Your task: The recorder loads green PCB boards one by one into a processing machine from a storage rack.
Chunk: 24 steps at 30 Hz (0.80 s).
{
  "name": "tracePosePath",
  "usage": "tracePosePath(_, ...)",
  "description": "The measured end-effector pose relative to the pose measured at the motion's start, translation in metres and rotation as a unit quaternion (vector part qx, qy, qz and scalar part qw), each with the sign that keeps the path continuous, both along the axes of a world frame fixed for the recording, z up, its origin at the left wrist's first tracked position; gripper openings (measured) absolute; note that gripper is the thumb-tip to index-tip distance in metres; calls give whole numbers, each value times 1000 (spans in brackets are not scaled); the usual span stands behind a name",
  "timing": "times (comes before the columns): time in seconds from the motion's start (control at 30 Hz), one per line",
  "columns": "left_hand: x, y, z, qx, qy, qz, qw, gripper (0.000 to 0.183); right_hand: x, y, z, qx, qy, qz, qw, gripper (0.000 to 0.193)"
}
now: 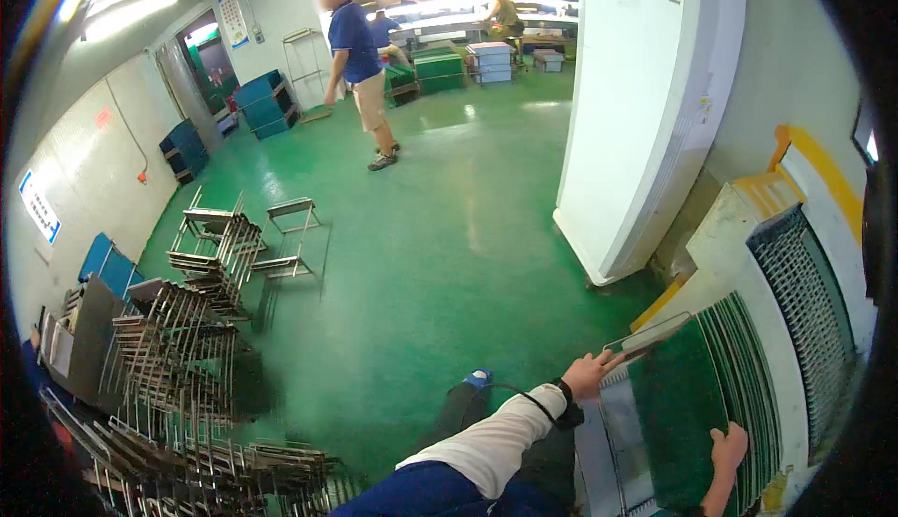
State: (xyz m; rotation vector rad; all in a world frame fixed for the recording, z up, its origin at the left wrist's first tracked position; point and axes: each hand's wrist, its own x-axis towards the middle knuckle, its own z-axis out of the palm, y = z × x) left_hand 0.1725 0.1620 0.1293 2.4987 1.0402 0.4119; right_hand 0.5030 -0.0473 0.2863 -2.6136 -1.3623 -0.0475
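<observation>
At the lower right, my left hand (591, 377), in a white sleeve with a dark band at the wrist, is closed at the end bar of a thin metal frame (652, 338). Just beside it stands a flat dark green panel (678, 414), tilted, in front of a row of similar upright panels (748, 367). My right hand (728, 447) is closed at the right edge of the green panel, thumb up; its fingertips are partly hidden. A ribbed white rack (642, 508) shows under the panel's lower edge.
Stacks of metal frames (182, 349) crowd the left; one frame (285, 236) stands apart on the green floor (421, 264). A tall white cabinet (636, 115) rises ahead right. A person (358, 49) stands farther off, near blue crates (265, 103). Others sit by a lit bench.
</observation>
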Motion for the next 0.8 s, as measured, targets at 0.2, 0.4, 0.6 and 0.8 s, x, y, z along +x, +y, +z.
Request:
tracePosePath(0.2, 11, 4, 10, -45, 4, -48, 998, 114, 30, -33, 74, 96, -101, 54, 989, 32)
tracePosePath(0.4, 6, 13, 10, -60, 40, -34, 997, 119, 42, -52, 175, 186, -78, 16, 979, 38)
tracePosePath(0.6, 8, 3, 22, -38, 7, -51, 998, 117, 95, -113, 207, 484, 352, -119, 792, 45)
tracePosePath(0.8, 7, 4, 22, -37, 23, -51, 998, 117, 133, -95, 144, 571, 567, -20, 593, 43)
